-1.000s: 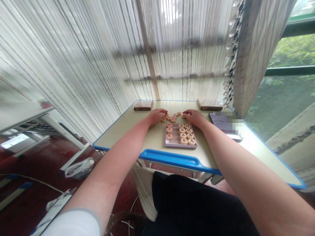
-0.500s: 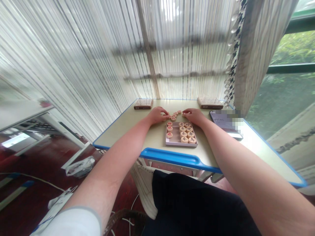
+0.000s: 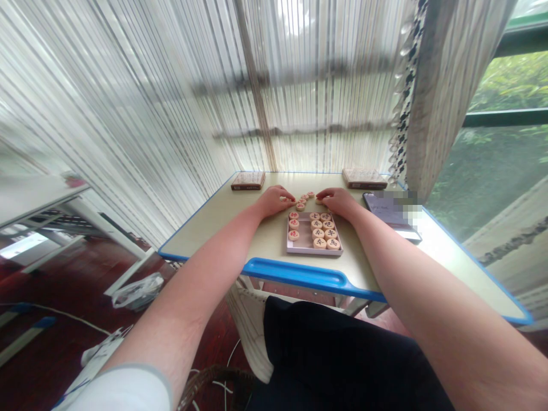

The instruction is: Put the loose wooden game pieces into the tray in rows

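A shallow pinkish box (image 3: 314, 252) lies on the table, holding round wooden Chinese chess pieces. Three red-lettered pieces (image 3: 293, 235) sit along its left side; several black-lettered pieces (image 3: 318, 233) fill two columns on the right, with bare bottom between. Just beyond the box, several loose chess pieces (image 3: 300, 206) lie in a slanting line. My left hand (image 3: 274, 201) is left of them, its fingers curled on a chess piece that is mostly hidden. To their right, my right hand (image 3: 338, 201) has its fingertips closed on another chess piece (image 3: 319, 201).
Two flat boxes (image 3: 248, 180) (image 3: 365, 178) stand at the table's far corners. A dark phone or tablet (image 3: 385, 211) lies beyond my right forearm. The table (image 3: 205, 228) has a blue rim with a tray groove (image 3: 297, 273). String curtains hang behind.
A chess piece now shows more clearly at my right fingertips. Both hands stay in almost the same places, and the box's contents look unchanged. The view has shifted very slightly.
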Demonstrator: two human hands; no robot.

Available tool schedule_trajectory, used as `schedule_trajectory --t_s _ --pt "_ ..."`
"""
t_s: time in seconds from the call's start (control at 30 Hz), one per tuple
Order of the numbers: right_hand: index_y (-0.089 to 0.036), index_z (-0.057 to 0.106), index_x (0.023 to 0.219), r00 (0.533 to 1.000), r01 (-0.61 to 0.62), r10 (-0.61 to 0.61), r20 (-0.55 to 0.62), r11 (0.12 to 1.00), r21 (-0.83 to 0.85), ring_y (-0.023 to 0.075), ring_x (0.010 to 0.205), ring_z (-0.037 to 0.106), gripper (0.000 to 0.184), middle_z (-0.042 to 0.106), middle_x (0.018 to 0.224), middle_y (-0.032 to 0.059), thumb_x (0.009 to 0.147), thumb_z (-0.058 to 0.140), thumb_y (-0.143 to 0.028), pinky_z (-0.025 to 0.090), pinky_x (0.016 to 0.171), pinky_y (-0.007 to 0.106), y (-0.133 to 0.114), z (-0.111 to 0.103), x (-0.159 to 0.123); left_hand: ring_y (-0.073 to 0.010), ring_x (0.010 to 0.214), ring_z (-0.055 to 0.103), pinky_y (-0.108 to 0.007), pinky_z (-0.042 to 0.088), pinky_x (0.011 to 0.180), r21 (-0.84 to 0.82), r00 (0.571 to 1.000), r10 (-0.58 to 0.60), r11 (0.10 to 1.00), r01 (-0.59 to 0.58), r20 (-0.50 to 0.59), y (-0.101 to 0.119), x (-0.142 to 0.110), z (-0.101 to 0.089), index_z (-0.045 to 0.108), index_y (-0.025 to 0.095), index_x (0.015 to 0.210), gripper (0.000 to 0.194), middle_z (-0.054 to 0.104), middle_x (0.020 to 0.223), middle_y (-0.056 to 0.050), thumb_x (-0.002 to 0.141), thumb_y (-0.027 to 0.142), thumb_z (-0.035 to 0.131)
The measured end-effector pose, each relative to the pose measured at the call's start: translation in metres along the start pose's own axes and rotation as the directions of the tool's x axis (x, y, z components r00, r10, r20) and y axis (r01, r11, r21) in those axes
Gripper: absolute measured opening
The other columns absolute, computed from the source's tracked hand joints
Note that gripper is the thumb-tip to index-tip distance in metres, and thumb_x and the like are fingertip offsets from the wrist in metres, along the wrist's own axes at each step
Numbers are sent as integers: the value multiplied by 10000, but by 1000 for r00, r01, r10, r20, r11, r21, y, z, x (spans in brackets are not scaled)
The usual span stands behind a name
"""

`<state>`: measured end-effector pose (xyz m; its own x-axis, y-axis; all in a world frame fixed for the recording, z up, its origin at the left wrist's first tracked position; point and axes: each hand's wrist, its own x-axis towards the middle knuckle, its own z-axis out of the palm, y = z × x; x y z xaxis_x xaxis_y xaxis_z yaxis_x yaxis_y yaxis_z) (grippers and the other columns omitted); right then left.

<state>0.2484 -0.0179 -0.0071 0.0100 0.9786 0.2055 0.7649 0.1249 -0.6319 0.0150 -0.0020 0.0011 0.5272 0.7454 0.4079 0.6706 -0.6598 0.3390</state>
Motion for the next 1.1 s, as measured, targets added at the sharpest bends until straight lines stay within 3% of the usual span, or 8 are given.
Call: schedule_trajectory --t_s 0.17,0.33,0.53,0.7,0.87,1.0,1.1 --pt "-180 705 1021 996 -90 90 11 980 177 133 642 588 366 701 804 50 675 593 -141 484 616 241 -1 -2 -1 -171 881 603 -302 462 887 -11 1000 -4 1000 4 -5 2 0 0 741 200 935 246 670 951 -72 758 273 585" --pt "-169 688 1030 985 -158 172 -16 933 323 121 593 573 406 693 952 80 655 556 -87 491 519 231 -2 -3 -1 -192 940 603 -323 450 925 -19 999 24 1000 -24 -40 9 0 0 730 190 976 303 658 1003 -94 757 364 614" --pt "-171 697 974 982 -167 188 -33 929 331 122 572 581 390 692 911 79 634 543 -60 486 495 234 3 -3 2 -182 931 620 -303 454 930 -46 997 53 998 -50 59 13 0 -1 747 222 926 248 673 1010 -72 745 354 639" --pt "-163 698 970 981 -153 185 -55 918 366 133 635 600 381 686 961 82 636 543 -65 496 511 225 4 -2 3 -179 909 627 -300 468 912 -53 999 32 998 -31 22 10 0 -1 751 192 892 213 693 969 -71 747 267 614" --pt "-196 696 1021 989 -150 148 28 952 266 119 524 539 371 673 727 44 675 567 -158 484 526 253 -3 -5 -3 -192 1072 577 -332 395 1020 -34 999 29 999 -30 -13 11 3 2 694 195 1064 317 661 1127 -68 790 243 543" --pt "-190 704 1004 989 -146 143 29 966 213 93 447 479 346 624 614 16 678 585 -199 446 490 234 -9 -9 -7 -173 1161 523 -327 311 1092 -49 993 35 998 -30 109 16 5 2 699 260 1046 314 645 1187 7 828 221 477" --pt "-186 703 999 989 -150 146 34 961 230 88 439 475 348 623 615 18 673 585 -195 430 464 220 -9 -9 -8 -168 1063 582 -299 390 1026 -89 990 20 996 -8 137 16 6 2 717 236 1007 317 696 1072 2 820 206 463"
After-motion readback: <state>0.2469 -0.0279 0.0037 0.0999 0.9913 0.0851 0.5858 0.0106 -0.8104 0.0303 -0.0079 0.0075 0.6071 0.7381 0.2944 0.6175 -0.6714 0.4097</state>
